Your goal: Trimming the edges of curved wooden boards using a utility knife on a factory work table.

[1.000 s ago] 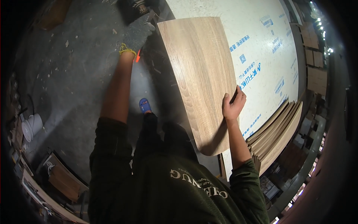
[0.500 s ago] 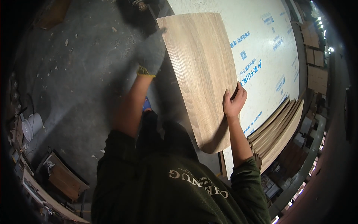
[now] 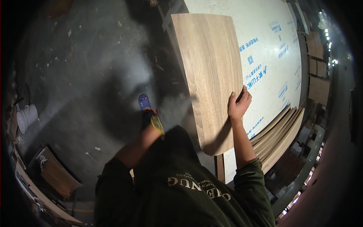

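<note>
A long pale wooden board [image 3: 210,68] with rounded corners lies over the edge of a big white sheet with blue print [image 3: 272,49]. My bare right hand [image 3: 238,105] grips the board's right edge, with the fingers curled over it. My left hand [image 3: 172,108] wears a grey glove with a yellow and black cuff. It is smeared by motion close to the board's lower left edge. Whether it touches the board is unclear.
A stack of similar wooden boards [image 3: 281,130] lies to the right, beside the white sheet. My blue shoe [image 3: 144,101] stands on the dark stained concrete floor [image 3: 87,68]. White buckets [image 3: 26,117] and a wooden box [image 3: 56,174] sit at the lower left.
My left hand has dropped from the board's far left corner back toward my body, along the left edge. My right hand has kept its grip on the right edge.
</note>
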`<state>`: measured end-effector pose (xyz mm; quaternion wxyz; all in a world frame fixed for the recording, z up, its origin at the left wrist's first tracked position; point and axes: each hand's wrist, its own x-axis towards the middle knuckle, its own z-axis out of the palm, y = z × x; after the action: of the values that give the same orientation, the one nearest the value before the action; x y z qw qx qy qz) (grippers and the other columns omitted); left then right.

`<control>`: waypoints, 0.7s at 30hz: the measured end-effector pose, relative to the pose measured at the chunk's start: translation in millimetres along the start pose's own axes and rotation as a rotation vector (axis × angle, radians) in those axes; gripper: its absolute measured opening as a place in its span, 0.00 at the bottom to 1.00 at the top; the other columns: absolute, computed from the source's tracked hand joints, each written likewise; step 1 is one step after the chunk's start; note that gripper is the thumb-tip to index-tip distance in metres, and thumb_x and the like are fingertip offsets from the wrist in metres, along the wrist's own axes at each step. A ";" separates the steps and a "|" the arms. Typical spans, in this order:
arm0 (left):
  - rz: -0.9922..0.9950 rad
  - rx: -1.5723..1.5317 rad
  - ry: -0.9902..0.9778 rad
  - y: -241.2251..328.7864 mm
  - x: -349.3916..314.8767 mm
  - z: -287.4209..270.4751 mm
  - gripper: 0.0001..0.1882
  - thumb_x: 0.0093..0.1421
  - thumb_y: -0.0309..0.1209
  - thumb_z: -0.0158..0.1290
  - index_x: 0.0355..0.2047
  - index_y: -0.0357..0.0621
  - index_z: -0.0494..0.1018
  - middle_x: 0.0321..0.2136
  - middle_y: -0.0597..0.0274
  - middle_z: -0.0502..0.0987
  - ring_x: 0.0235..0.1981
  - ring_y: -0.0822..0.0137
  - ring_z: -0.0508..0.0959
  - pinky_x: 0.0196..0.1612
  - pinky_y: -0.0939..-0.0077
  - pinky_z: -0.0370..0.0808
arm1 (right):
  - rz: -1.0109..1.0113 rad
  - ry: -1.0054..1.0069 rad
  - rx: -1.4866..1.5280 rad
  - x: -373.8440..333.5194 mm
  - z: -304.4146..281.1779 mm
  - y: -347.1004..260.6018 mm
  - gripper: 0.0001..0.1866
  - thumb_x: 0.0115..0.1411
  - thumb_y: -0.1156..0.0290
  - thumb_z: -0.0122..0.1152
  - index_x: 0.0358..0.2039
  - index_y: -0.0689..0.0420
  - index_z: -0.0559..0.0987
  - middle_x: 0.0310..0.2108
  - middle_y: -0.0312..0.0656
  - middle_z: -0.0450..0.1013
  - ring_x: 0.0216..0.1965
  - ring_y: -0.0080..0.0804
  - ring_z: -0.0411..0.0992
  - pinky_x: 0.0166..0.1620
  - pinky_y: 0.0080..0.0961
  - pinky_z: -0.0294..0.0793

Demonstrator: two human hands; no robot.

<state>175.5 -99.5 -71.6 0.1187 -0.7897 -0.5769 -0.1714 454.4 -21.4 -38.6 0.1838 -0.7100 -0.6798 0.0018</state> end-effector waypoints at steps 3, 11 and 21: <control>-0.110 0.376 0.094 -77.6 87.3 28.0 0.23 0.68 0.33 0.42 0.63 0.58 0.63 0.22 0.70 0.67 0.21 0.74 0.69 0.22 0.80 0.71 | -0.021 0.018 0.023 -1.4 0.6 0.3 0.31 0.52 0.63 0.61 0.56 0.64 0.68 0.46 0.55 0.66 0.49 0.51 0.64 0.54 0.43 0.62; -0.297 -0.252 0.206 -137.6 156.3 91.0 0.18 0.61 0.29 0.47 0.51 0.59 0.74 0.21 0.58 0.73 0.24 0.59 0.75 0.27 0.65 0.72 | -0.012 0.029 0.040 1.4 6.5 -3.9 0.31 0.52 0.62 0.63 0.55 0.64 0.69 0.46 0.55 0.67 0.48 0.52 0.65 0.54 0.43 0.63; -0.254 -0.586 -0.316 111.5 -46.2 -75.5 0.16 0.62 0.33 0.47 0.51 0.57 0.72 0.22 0.60 0.74 0.24 0.61 0.75 0.28 0.63 0.71 | 0.024 0.071 0.022 -2.4 4.1 0.1 0.34 0.52 0.54 0.61 0.55 0.62 0.69 0.49 0.56 0.67 0.50 0.52 0.65 0.54 0.44 0.64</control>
<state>258.8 -202.9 -20.3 -0.2257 -0.7290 -0.6081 -0.2187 453.3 -22.6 -43.1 0.2156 -0.7157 -0.6642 -0.0135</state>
